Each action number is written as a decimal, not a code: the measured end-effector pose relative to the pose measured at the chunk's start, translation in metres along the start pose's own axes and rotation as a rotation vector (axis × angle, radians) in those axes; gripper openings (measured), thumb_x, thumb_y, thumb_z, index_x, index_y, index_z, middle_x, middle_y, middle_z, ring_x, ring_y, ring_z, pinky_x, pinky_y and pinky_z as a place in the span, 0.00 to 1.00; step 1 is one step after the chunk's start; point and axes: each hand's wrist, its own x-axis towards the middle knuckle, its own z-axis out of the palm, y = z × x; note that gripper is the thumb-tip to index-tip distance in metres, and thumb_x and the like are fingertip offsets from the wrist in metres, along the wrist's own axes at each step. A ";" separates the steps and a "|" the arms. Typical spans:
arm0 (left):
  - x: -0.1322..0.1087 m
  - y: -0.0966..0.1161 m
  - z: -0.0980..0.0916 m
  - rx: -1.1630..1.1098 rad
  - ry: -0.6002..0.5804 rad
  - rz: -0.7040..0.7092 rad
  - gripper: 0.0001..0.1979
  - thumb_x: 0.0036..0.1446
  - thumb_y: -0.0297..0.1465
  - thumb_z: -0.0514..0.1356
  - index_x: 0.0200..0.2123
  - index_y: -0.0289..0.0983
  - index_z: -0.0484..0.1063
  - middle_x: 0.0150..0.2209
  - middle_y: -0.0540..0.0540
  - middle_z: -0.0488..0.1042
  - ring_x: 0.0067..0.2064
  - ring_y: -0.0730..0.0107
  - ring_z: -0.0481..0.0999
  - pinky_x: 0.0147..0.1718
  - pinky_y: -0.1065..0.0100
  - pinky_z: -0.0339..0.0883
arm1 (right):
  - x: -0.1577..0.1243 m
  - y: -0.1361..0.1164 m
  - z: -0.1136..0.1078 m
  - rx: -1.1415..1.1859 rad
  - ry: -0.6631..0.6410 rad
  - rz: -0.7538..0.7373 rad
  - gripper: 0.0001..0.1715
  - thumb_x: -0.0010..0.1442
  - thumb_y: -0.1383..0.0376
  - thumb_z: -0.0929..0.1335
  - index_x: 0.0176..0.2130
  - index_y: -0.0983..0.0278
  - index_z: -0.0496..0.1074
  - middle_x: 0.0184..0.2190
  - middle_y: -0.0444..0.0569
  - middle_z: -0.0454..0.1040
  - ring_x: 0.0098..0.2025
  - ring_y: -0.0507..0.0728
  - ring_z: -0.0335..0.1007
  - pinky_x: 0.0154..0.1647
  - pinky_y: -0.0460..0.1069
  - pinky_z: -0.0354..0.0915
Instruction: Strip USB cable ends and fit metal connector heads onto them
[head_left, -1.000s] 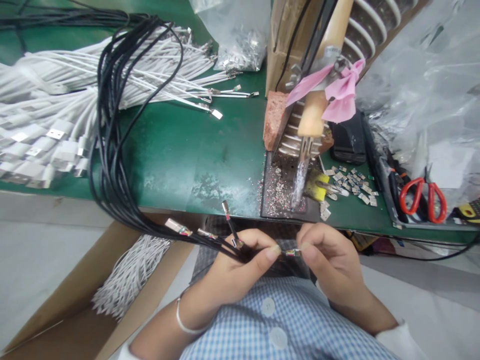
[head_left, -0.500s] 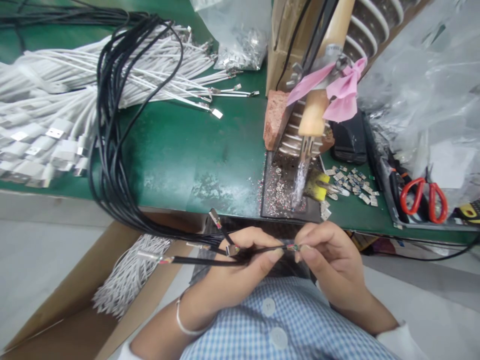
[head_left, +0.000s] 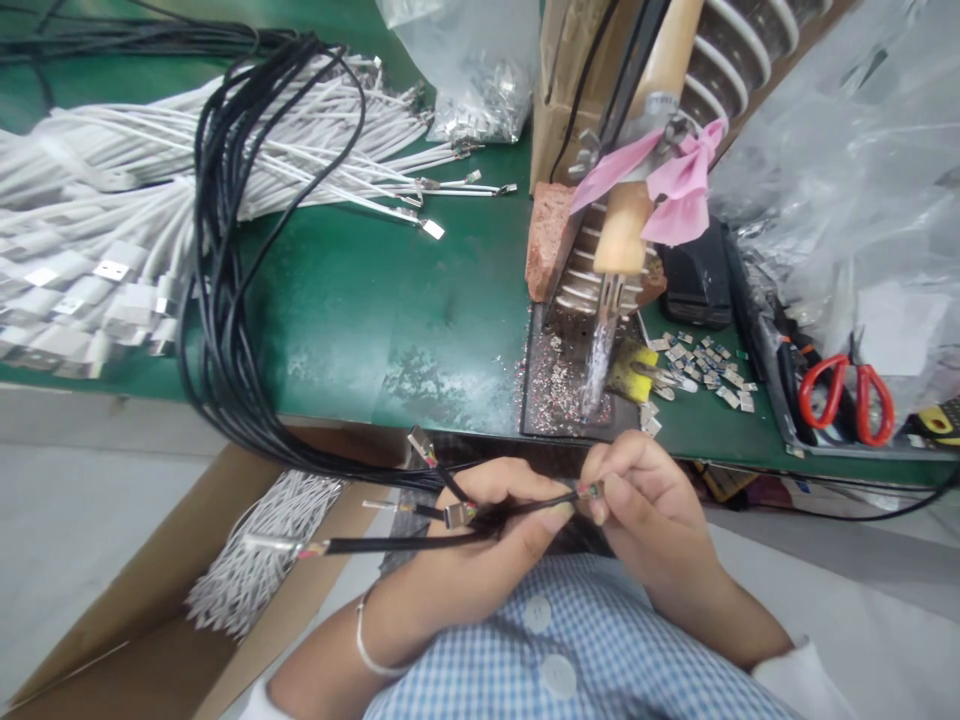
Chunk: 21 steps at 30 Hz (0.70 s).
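My left hand [head_left: 495,540] is closed around several black cables [head_left: 232,390], which run from a looped bundle on the bench. Metal USB plugs with coloured wires at their backs stick out on its left side, one plug [head_left: 459,515] resting near the knuckles. One black cable end passes out between its thumb and forefinger. At that end, my right hand [head_left: 656,520] pinches a small metal connector [head_left: 590,490] with coloured wires showing behind it. The fingertips partly cover this connector.
Beyond my hands, a soldering iron [head_left: 621,230] with a pink ribbon points down at a solder-spattered plate [head_left: 551,400]. Loose connectors [head_left: 705,360] and red-handled cutters [head_left: 874,400] lie right. White USB cables [head_left: 142,190] cover the left; an open carton [head_left: 97,600] stands below.
My right hand has shifted slightly left, and more of the pinched connector shows. The plugs hanging from my left hand have swung a little left. Both hands keep their grip.
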 end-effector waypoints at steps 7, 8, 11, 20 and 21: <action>0.001 0.008 -0.001 0.043 -0.039 -0.063 0.09 0.57 0.19 0.65 0.36 0.38 0.79 0.29 0.52 0.77 0.28 0.78 0.75 0.30 0.77 0.70 | 0.003 0.000 0.003 0.195 0.015 0.175 0.14 0.59 0.57 0.76 0.32 0.61 0.72 0.22 0.39 0.70 0.22 0.46 0.57 0.24 0.41 0.53; 0.001 0.009 -0.001 0.041 -0.051 -0.053 0.09 0.57 0.19 0.65 0.36 0.38 0.79 0.29 0.52 0.78 0.28 0.77 0.76 0.30 0.77 0.71 | 0.003 0.000 0.003 0.216 0.017 0.206 0.14 0.58 0.57 0.76 0.32 0.61 0.71 0.22 0.38 0.69 0.22 0.46 0.56 0.25 0.41 0.54; 0.002 0.008 0.000 0.008 -0.021 -0.009 0.09 0.58 0.20 0.64 0.38 0.40 0.79 0.30 0.51 0.79 0.29 0.76 0.77 0.30 0.76 0.71 | 0.003 0.001 0.006 0.276 0.023 0.299 0.16 0.57 0.57 0.77 0.31 0.61 0.70 0.21 0.38 0.66 0.22 0.47 0.55 0.26 0.42 0.55; 0.002 0.011 0.003 0.013 -0.083 -0.134 0.06 0.61 0.27 0.63 0.36 0.34 0.82 0.28 0.47 0.79 0.25 0.75 0.72 0.25 0.74 0.66 | 0.005 0.003 0.009 0.371 -0.051 0.436 0.22 0.55 0.55 0.77 0.29 0.60 0.63 0.19 0.35 0.56 0.20 0.47 0.37 0.21 0.42 0.43; 0.002 0.011 0.003 0.006 -0.072 -0.140 0.06 0.61 0.28 0.63 0.37 0.34 0.82 0.28 0.46 0.79 0.25 0.75 0.72 0.25 0.73 0.66 | 0.005 0.004 0.008 0.370 -0.060 0.435 0.22 0.55 0.55 0.77 0.30 0.60 0.63 0.19 0.35 0.56 0.20 0.47 0.36 0.21 0.42 0.42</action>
